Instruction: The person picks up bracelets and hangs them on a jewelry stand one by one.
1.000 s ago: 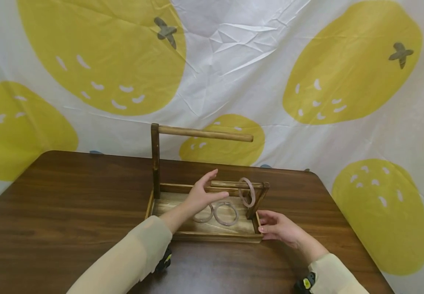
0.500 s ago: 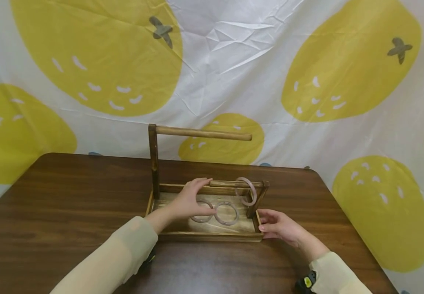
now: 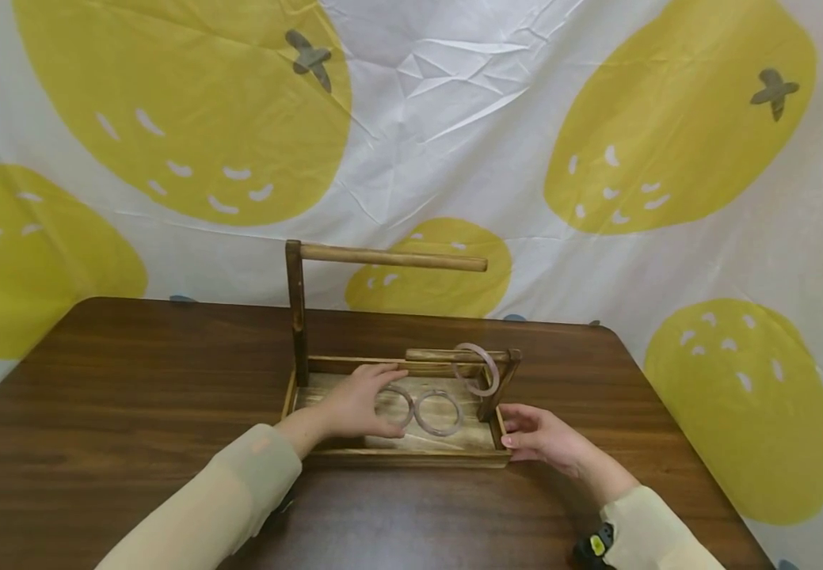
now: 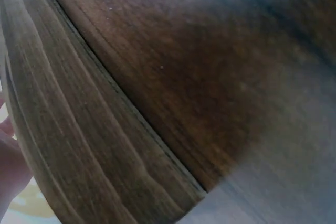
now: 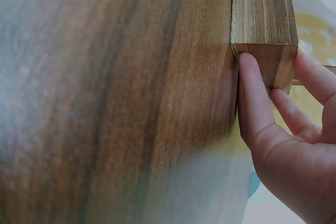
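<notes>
A wooden jewelry stand (image 3: 411, 457) with a shallow tray base sits on the table in the head view. Inside the tray lie two pale translucent bangles, the left bangle (image 3: 408, 406) and the right bangle (image 3: 459, 413), side by side. A third bangle (image 3: 491, 378) hangs on the stand's lower bar. My left hand (image 3: 354, 401) is over the tray, thumb and fingers spread either side of the left bangle, which it partly hides; contact cannot be told. My right hand (image 3: 550, 441) holds the tray's right end, thumb at the rim, fingers against the end wall (image 5: 265, 64).
The stand's left post (image 3: 296, 313) carries a long upper bar (image 3: 393, 257), its right end free above the tray. The shorter lower bar (image 3: 428, 356) extends left from a short right post (image 3: 500, 388). Behind the brown table (image 3: 133, 396) hangs a lemon-print cloth (image 3: 440, 158).
My left hand has moved left and down from above the lower bar's free end to around the left bangle. The right hand has stayed at the tray's end.
</notes>
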Demonstrator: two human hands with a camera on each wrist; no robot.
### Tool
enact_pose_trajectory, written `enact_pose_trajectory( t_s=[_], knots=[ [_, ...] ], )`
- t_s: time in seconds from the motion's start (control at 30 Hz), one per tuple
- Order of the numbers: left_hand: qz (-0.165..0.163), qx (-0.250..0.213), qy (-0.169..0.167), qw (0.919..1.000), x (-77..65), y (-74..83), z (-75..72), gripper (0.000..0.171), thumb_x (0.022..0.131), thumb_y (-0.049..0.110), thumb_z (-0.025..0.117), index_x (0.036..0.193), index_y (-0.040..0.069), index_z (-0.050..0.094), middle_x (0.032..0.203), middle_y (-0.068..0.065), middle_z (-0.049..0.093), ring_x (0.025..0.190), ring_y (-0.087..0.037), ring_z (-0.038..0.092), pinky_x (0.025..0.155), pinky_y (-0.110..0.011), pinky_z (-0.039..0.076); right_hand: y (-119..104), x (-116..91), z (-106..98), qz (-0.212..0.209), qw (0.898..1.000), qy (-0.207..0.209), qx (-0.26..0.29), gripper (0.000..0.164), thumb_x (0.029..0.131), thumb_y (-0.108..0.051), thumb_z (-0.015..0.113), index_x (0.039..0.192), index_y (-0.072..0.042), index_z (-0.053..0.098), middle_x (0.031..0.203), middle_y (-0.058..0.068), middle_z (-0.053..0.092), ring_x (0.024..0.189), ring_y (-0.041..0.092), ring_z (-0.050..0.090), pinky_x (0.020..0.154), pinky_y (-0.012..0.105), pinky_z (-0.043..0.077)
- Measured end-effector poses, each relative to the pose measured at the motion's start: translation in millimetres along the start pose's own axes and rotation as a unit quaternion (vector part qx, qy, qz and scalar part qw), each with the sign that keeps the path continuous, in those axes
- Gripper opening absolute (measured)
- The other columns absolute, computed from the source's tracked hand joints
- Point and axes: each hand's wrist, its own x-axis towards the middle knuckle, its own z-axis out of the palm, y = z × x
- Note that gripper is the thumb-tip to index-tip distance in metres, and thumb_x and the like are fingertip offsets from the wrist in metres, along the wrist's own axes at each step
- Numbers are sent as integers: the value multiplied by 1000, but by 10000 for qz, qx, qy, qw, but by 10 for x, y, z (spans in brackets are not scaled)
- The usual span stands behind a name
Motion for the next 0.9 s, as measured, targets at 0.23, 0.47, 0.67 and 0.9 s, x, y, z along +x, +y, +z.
enact_pose_trajectory(
  t_s=[0.23, 0.47, 0.67, 0.9],
  knots=[
    [-5, 404, -221, 9989, 4, -29, 57, 85, 70, 41, 78, 142, 14, 41, 146, -13, 39, 133, -35, 34, 102, -53, 39, 9, 0, 0, 21, 10000, -5, 15, 77, 89, -11, 63, 141, 17, 14, 131, 40, 38, 98, 15, 60, 83, 36, 54],
    [-168, 608, -314, 9975, 30, -51, 114, 85, 70, 43, 78, 141, 16, 42, 145, -11, 41, 134, -34, 34, 101, -55, 39, -5, -10, 6, 76, 9999, -18, -83, 77, 89, -13, 62, 142, 15, 14, 131, 40, 37, 97, 14, 60, 83, 35, 54],
    [-242, 867, -256, 9956, 71, -75, 160, 75, 76, 42, 74, 138, 11, 47, 140, -12, 48, 131, -36, 38, 103, -53, 37, -16, -13, 0, 132, 9998, -9, -137, 78, 90, -14, 62, 143, 14, 13, 132, 39, 36, 97, 13, 60, 85, 35, 54],
    [-126, 966, -130, 9952, 105, -50, 159, 66, 77, 35, 73, 132, 6, 52, 132, -12, 54, 117, -31, 49, 99, -46, 42, -29, -13, 3, 153, 9998, 4, -136, 78, 90, -13, 61, 144, 14, 12, 133, 40, 36, 97, 13, 60, 84, 35, 54]
  ],
)
